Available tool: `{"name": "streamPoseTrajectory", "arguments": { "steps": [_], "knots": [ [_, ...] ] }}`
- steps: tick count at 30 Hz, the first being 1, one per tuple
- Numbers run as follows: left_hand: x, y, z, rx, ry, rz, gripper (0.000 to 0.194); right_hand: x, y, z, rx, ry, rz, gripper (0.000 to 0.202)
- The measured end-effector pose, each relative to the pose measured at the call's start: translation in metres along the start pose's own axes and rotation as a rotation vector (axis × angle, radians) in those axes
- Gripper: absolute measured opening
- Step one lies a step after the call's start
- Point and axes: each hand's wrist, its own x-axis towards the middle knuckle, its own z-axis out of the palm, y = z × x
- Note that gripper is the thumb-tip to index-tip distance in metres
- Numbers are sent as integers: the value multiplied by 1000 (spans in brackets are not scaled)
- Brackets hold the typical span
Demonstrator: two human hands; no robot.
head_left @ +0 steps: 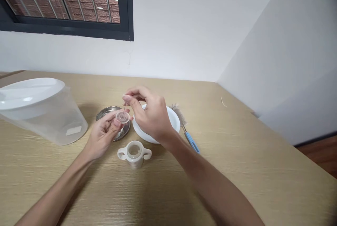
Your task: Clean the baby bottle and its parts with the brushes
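Note:
My left hand (105, 129) holds a small clear round disc (123, 117) by its rim, tilted toward me. Above it, my right hand (150, 112) pinches a thin stick (124, 109) whose lower end touches the middle of the disc; whether it goes through, I cannot tell. Under my left hand lies a round metal dish (126, 130) with small white pieces in it, partly hidden. A white plate (172, 120) sits beneath my right hand. Closer to me stands an upright cream cup with two handles (134, 155).
At the left stands a large translucent container (58, 117) with a white lid (34, 91). Right of the plate lies a bristle brush with a blue handle (192, 141). A thin pale strip (223, 102) lies farther right on the wooden table (237, 170). A wall and barred window are behind.

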Motion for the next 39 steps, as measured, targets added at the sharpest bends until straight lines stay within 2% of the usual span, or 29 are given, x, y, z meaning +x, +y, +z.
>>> {"name": "streamPoseTrajectory", "arguments": {
  "steps": [6,12,18,21,25,28,31,35,39],
  "knots": [
    [-1,2,2,89,4,23,48,3,-7,-8,18,40,37,9],
    [-2,10,1,173,20,50,53,5,-16,-18,35,78,-2,10],
    [-4,17,2,258,30,101,47,8,-20,-24,17,129,-31,11],
    [-3,15,1,262,18,114,46,12,-24,-33,0,202,-77,11],
    [0,11,-3,285,2,143,40,21,-35,-58,-6,386,-190,7],
    [1,10,-4,292,-7,144,37,24,-43,-72,-34,472,-233,7],
    [-1,11,-3,267,-5,146,37,24,-43,-67,-41,476,-245,10],
    [-3,12,0,257,11,132,40,22,-34,-50,-18,393,-215,8],
    [-4,12,0,223,7,116,39,21,-29,-45,-24,344,-200,7]
  ]
}}
